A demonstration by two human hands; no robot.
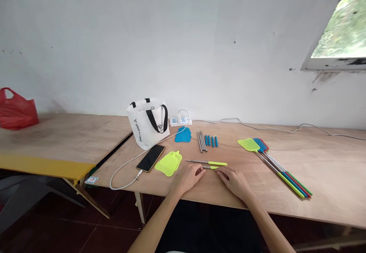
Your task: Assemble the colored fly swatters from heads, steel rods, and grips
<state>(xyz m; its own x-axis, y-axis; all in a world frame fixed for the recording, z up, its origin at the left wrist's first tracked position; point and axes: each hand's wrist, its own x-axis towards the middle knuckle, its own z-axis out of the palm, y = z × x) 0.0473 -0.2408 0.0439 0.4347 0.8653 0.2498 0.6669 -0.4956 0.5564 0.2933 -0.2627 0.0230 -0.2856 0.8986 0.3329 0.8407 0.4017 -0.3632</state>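
Both hands rest on the wooden table's front part. My left hand (188, 176) lies loosely curled with thumb and fingers apart, holding nothing, by the metal shaft of the nearer of two fly swatter handles. My right hand (235, 182) rests with loosely bent fingers, nothing visibly gripped, close against that nearer handle's yellow grip (214, 167); whether it touches cannot be told. Just behind lies the second fly swatter handle (217, 163), with a yellow grip and thin metal shaft. Yellow mesh swatter heads (168, 164) are stacked left of my left hand.
Behind are blue swatter heads (183, 135), metal tubes (201, 142) and blue grips (212, 141). Assembled fly swatters (281, 169) lie right. Left are a phone (151, 157) on a white cable, a white bag (147, 125) and a power strip (180, 122). A red bag (18, 112) sits on another table.
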